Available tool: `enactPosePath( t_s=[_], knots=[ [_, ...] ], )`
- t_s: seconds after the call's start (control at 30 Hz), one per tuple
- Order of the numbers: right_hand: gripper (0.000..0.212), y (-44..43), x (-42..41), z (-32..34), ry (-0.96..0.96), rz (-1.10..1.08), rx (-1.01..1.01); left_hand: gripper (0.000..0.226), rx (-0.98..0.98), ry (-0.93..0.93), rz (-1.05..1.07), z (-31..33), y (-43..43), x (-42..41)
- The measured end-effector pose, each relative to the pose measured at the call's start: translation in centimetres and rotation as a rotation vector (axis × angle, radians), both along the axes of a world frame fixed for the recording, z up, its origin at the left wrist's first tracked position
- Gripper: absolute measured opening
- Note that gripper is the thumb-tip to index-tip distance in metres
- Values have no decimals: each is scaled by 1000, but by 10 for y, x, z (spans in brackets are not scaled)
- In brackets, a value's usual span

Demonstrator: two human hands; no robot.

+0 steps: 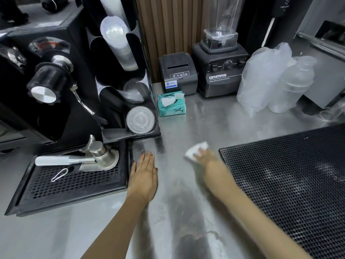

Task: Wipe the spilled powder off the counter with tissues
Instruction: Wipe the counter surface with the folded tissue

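Left hand point(144, 174) lay flat on the steel table point(186, 128), palm down. Its fingers point(147, 158) were straight and close together and held nothing. The hand sat just beside the right edge of the black drip tray point(71, 191).

Right hand point(207, 159) was further right, near the left edge of the black mesh mat point(289, 184). My fingertips were on top of a white tissue point(197, 148), which lay against the table under them. The hand was blurred. I could not tell whether the fingers pinched the tissue or only pressed it down.

A dark dusty smear point(160, 146) showed on the table by the tray's far right corner, between my two hands and a little beyond them. A duller patch point(196, 238) marked the steel closer to me, between my forearms.

A teal tissue box point(171, 103) stood at the back of the table with one sheet poking out of its top. It was well apart from both hands. Behind it sat a small grey printer point(177, 71), and a blender point(220, 71) stood to the right of that. Clear bags of plastic cups point(261, 81) leaned beside the blender.

On the drip tray lay a metal coffee handle point(89, 157) and a small clip point(59, 174). A cup rack point(119, 62) rose behind the tray, with a round lid point(140, 119) at its foot.
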State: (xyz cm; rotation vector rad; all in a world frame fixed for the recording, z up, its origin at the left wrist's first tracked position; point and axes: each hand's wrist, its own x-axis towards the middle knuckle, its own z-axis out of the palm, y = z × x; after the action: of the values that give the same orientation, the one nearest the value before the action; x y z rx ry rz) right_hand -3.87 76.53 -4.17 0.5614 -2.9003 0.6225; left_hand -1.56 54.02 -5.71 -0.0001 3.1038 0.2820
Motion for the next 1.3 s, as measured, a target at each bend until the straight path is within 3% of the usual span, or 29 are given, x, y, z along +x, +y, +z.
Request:
enactPosePath(
  t_s=[0.07,0.17,0.33,0.47,0.57,0.73,0.87,1.0,1.1,1.2,1.3],
  knots=[
    [63,12,-45,9,9,-184,-45,83,-11,8,-5,0,0,1],
    [58,3,-77,12,-200,-228,-20,83,-4,13,-9,-1,-1,1],
    [62,-29,-17,-24,-150,139,-31,63,-9,4,-1,-1,-1,1],
    [57,-21,65,-9,-260,349,-114,51,13,8,7,0,0,0],
    [61,-13,35,19,-232,165,-201,50,59,16,17,3,1,2],
    [64,-1,-49,15,-229,-48,-74,46,157,101,-6,12,6,26],
    [68,-18,-14,-4,-262,168,-51,68,251,124,25,15,-3,76],
    [71,-26,51,-14,-314,522,-46,77,141,84,46,4,-27,115],
    [69,-27,15,1,-331,337,-167,80,109,81,107,-1,-34,122],
    [64,-23,-54,4,-205,59,-66,79,64,91,113,-3,-34,124],
    [62,-32,-96,-9,-238,-6,-9,71,70,124,111,-5,-34,123]
  ],
)
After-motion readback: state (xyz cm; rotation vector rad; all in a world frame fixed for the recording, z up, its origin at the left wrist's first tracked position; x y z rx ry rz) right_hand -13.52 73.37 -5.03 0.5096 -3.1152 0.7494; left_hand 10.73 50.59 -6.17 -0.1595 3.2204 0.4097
